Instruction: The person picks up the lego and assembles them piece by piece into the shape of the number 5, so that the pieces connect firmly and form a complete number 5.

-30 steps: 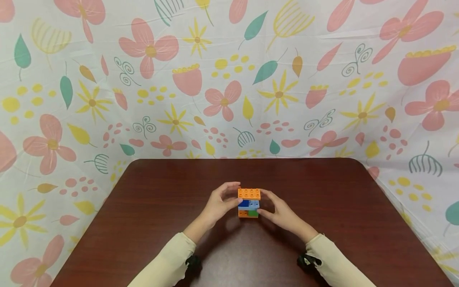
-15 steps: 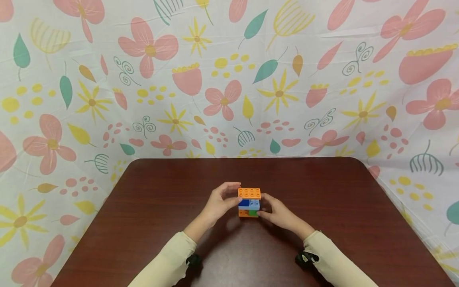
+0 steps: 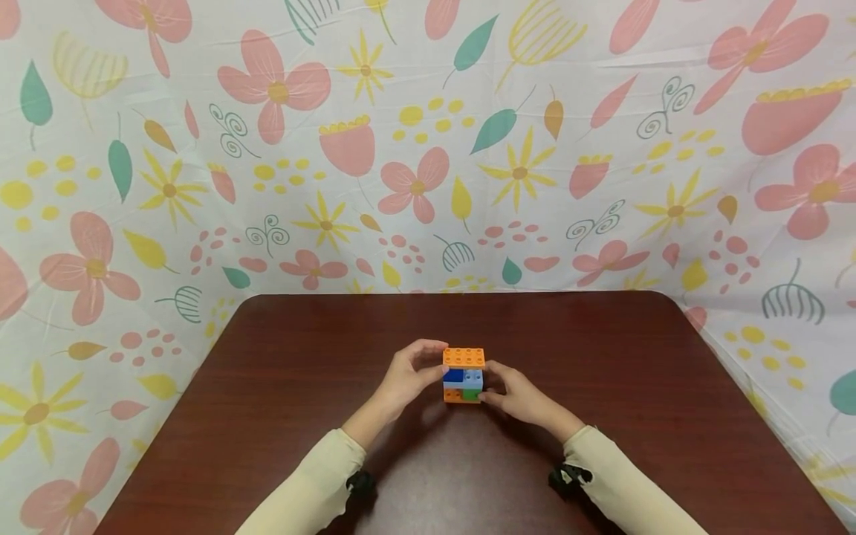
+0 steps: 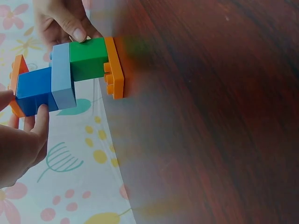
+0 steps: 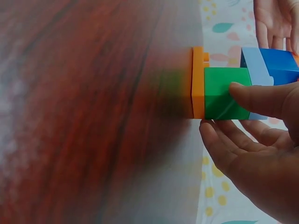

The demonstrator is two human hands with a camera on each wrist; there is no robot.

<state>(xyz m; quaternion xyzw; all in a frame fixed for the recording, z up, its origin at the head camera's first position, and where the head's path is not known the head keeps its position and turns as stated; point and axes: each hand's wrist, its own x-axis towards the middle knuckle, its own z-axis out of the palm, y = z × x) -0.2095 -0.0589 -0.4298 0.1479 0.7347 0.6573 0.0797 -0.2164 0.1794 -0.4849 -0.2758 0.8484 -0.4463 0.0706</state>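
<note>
A small stack of toy building bricks stands upright on the table. From the top down it has an orange plate, a dark blue brick, a light blue brick, a green brick and another orange plate. My left hand holds the upper part, thumb near the orange plate and a finger against the dark blue brick. Lower down on the other side, my right hand grips the green brick between thumb and fingers. Some right fingertips are hidden behind the stack.
The dark reddish-brown table has a glossy top with rounded far corners. Behind it and along its sides hangs a white cloth with printed flowers and leaves.
My right hand has shifted slightly, its upper fingers moving down from beside the top orange plate toward the lower bricks. The left hand and the stack have hardly moved.
</note>
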